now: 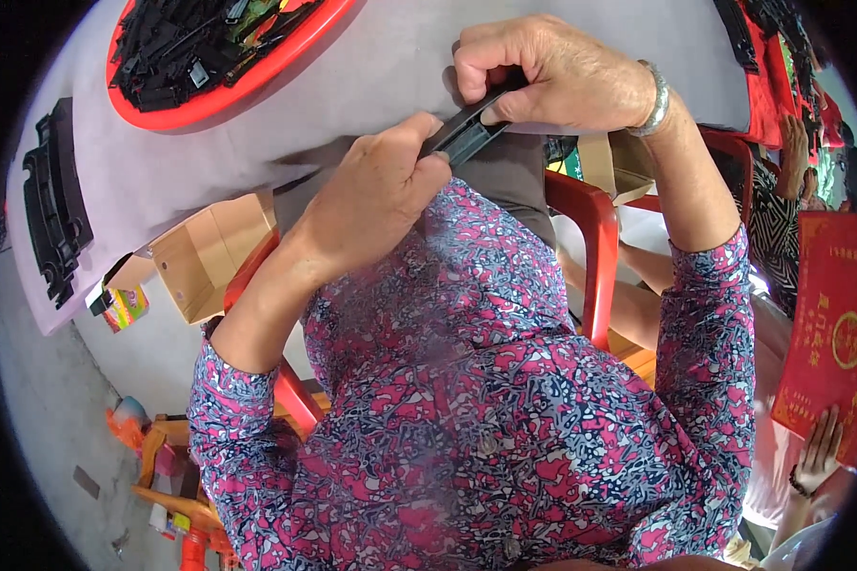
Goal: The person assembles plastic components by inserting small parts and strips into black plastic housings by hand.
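Observation:
Both hands meet over the near edge of the table, in front of my lap. Between them is a black elongated plastic part with a channel-like shape, tilted up toward the right. My left hand pinches its lower left end between thumb and fingers. At the upper right end, my right hand grips it with the thumb pressed on its face and the index finger curled. The fingers hide both ends of the part.
A red basin heaped with black plastic parts stands at the far left of the grey-covered table. Long black parts lie at the left edge. Below are cardboard boxes. At right, another person's hand holds a red printed sheet.

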The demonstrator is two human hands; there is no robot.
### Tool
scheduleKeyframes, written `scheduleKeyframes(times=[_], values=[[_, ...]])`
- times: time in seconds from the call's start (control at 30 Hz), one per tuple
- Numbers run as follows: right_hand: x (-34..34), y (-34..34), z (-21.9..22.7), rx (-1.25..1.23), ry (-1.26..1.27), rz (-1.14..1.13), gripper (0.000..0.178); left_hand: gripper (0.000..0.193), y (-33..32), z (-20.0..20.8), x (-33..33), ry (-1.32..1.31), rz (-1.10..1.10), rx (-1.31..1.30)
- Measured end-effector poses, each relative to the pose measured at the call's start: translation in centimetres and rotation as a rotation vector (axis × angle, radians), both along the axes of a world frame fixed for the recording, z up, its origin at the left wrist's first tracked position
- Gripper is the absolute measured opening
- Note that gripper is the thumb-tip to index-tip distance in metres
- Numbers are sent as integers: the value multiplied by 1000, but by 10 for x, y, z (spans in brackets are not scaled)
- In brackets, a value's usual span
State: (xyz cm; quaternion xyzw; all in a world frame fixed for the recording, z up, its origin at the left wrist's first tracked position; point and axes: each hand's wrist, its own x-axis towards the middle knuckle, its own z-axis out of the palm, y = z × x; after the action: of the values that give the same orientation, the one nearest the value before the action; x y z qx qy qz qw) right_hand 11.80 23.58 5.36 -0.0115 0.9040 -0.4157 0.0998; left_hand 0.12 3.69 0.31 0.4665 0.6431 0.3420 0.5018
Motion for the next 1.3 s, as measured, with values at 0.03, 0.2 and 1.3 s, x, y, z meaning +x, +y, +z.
scheduleKeyframes(times=[0.03, 0.2, 1.3], values=[[0, 0, 0, -11, -16, -1, 22, 22, 0, 0, 0, 13, -7, -6], [2, 0, -5, -23, 27, 3, 22, 19, 0, -4, 1, 16, 5, 55], [3, -6, -13, 133, 120, 23, 26, 34, 16, -22, 7, 402, -100, 491]])
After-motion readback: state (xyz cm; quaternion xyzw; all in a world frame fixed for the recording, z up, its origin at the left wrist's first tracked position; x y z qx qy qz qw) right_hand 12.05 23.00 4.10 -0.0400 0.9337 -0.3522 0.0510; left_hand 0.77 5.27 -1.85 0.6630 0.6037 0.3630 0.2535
